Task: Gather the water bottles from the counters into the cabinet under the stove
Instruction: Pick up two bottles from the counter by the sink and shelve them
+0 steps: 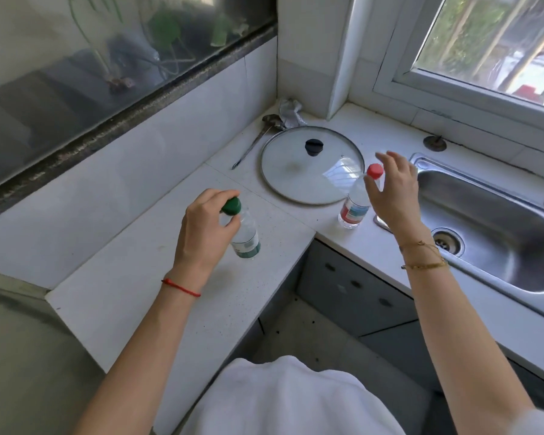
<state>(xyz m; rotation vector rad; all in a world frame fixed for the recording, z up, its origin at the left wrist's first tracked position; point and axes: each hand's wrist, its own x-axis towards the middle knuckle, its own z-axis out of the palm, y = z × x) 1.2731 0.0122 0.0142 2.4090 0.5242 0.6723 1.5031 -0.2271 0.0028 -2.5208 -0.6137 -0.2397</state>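
Two clear water bottles stand on the white corner counter (pixel 132 287). The green-capped bottle (pixel 247 238) has a green label and stands on the left run near the inner corner. My left hand (pixel 206 227) is curled around its neck and cap from above. The red-capped bottle (pixel 355 204) with a red and blue label stands near the counter's front edge beside the sink. My right hand (pixel 393 189) is at its cap with fingers spread, the thumb next to the cap; no closed grip shows.
A glass pot lid (pixel 296 180) with a black knob lies flat behind the red-capped bottle. A ladle (pixel 258 139) and a crumpled cloth (pixel 291 111) sit in the back corner. The steel sink (pixel 490 224) is on the right. Grey cabinet doors (pixel 352 287) are below the counter.
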